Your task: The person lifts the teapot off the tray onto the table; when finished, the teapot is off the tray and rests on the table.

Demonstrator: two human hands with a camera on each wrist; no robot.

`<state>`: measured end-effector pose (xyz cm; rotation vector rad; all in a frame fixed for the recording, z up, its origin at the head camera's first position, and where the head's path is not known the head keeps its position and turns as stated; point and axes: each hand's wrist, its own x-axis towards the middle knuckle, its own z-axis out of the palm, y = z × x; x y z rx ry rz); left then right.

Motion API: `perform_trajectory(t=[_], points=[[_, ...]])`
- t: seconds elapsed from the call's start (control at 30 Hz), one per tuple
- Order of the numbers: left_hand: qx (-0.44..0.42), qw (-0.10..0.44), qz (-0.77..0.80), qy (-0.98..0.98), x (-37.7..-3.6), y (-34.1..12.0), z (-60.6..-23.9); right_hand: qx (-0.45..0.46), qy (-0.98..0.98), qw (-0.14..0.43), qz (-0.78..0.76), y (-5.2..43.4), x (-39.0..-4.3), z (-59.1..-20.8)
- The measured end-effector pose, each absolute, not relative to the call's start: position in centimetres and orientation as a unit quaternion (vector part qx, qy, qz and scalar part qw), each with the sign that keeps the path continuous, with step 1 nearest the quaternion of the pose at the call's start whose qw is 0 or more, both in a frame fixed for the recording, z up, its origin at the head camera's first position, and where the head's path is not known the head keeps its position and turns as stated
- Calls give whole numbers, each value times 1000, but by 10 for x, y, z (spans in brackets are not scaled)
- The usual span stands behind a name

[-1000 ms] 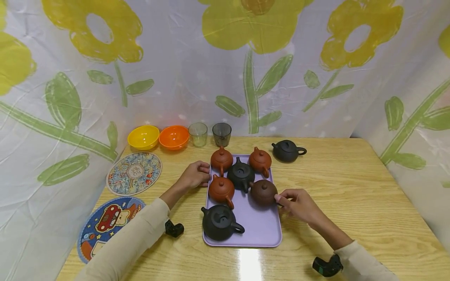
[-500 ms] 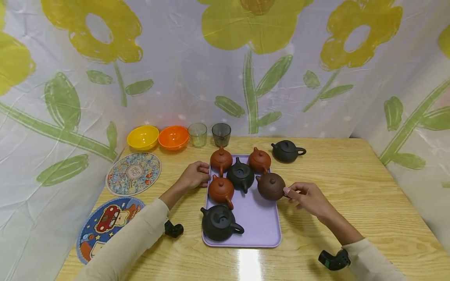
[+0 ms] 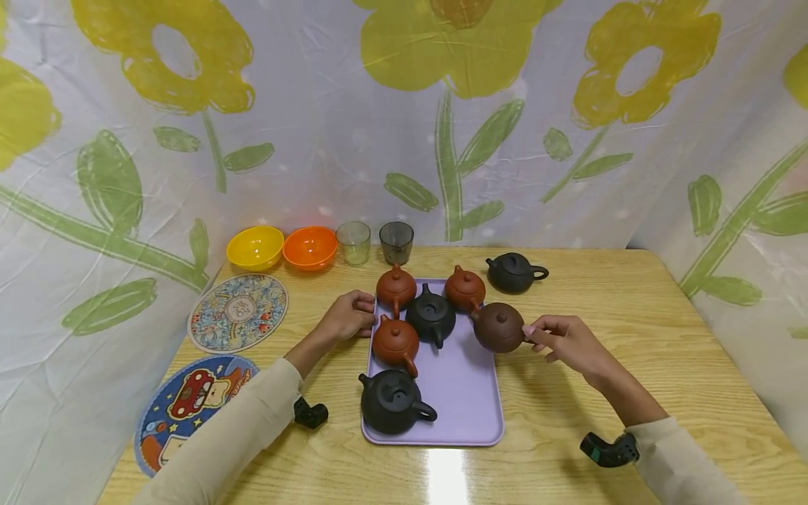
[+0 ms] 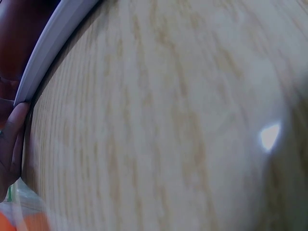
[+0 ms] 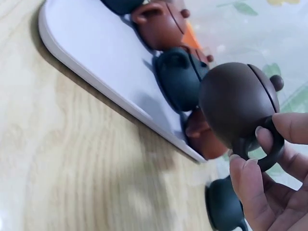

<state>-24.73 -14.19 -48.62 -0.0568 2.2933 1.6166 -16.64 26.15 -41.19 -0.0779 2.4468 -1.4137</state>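
Note:
My right hand [image 3: 571,345] pinches the loop handle of a dark brown teapot [image 3: 499,328]. The teapot hangs above the lavender tray's right rim, spout pointing left; the right wrist view shows thumb and fingers around the handle. At the left rim of the tray [image 3: 451,414], my left hand [image 3: 347,317] grips the edge; the left wrist view shows only part of its fingers. On the tray stand three reddish-brown teapots, at back left [image 3: 396,286], back right [image 3: 463,287] and middle left [image 3: 395,341]. Two black teapots, central [image 3: 431,314] and front left [image 3: 391,401], stand there too.
Another black teapot [image 3: 513,273] stands on the wooden table [image 3: 631,315] behind the tray's right side. Along the back are a yellow bowl [image 3: 255,249], an orange bowl [image 3: 310,248], a clear glass [image 3: 353,243] and a dark glass [image 3: 396,243]. Two round mats [image 3: 238,313] lie left.
The brown teapot has risen off the tray and moved right and away from me in my right hand. My left hand has stayed at the tray's left edge.

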Motion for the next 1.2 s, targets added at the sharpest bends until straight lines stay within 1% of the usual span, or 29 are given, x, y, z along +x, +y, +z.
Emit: perform_trajectory(t=[0.6,1.2], points=[[-20,164,569,806,-247,-142,-487,-55,860,173,-476,292,-189,-407],[-17,159,567,808,-245,-141,-485,-66,852,195,-481,324,-220,-425]])
